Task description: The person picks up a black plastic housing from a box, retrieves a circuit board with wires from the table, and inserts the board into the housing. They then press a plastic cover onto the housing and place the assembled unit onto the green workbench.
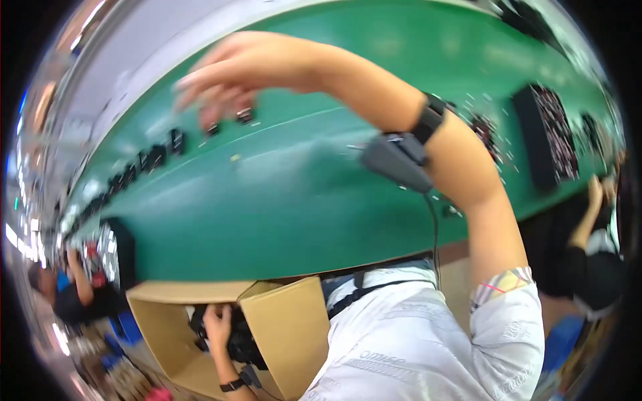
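Note:
My right hand (251, 63) reaches far to the left over the green table (267, 227), its blurred fingers stretched out and apart. Just below the fingertips are small black parts (245, 116), the end of a row that runs away to the left. Whether a finger touches one is smeared by motion. Low on the left, my left hand (218, 326) is inside an open cardboard box (284, 334), among black items (244, 347). Its fingers are bent over something dark that I cannot make out.
A black bin (531, 137) full of small dark pieces stands on the right, with loose bits (485, 130) scattered beside it. A grey device (396, 160) with a cable is strapped to my right wrist. People work at the far left (80, 294) and far right (592, 267).

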`<state>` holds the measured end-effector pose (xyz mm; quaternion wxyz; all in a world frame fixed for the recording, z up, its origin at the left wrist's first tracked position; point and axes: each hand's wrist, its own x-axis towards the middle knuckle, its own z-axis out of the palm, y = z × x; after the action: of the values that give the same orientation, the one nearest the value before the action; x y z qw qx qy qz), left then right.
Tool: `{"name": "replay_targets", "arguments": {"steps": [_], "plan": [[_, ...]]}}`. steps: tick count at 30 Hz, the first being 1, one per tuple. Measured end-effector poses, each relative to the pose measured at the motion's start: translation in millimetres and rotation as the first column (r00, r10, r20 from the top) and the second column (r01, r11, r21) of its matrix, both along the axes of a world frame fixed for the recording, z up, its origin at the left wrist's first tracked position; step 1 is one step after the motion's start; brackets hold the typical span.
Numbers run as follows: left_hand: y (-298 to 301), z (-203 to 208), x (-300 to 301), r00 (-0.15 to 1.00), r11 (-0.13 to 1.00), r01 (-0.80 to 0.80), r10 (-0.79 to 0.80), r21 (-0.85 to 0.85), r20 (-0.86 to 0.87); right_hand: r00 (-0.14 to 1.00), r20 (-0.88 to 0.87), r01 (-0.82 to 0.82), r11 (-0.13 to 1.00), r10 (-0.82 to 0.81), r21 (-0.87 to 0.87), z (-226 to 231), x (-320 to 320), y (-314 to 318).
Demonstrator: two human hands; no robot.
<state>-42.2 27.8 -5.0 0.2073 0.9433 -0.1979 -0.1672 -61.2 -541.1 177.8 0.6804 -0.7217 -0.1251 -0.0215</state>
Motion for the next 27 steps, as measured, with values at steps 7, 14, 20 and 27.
{"name": "replay_targets", "arguments": {"steps": [7, 14, 20, 27], "plan": [[47.2, -109.4, -16.0, 0.854, 0.953, 0.287, -0.208, 0.097, -0.476, 0.994, 0.083, 0.053, 0.366, 0.065, -0.929, -15.4, -99.6, 43.1], [71.9, -116.4, -41.4, 0.858, 0.969, 0.185, -0.079, 0.161, -0.508, 0.943, 0.109, 0.266, 0.517, -0.314, -0.814, -77.0, -204.4, -39.8], [64.7, -123.9, -32.5, 0.849, 0.969, 0.185, -0.075, 0.161, -0.523, 0.776, 0.200, 0.513, 0.416, -0.598, -0.751, -74.2, -231.3, -43.4], [59.5, -127.6, -25.9, 0.851, 0.970, 0.180, -0.072, 0.161, -0.520, 0.699, 0.075, 0.243, 0.137, -0.712, -0.960, -107.7, -244.0, -30.9]]}}
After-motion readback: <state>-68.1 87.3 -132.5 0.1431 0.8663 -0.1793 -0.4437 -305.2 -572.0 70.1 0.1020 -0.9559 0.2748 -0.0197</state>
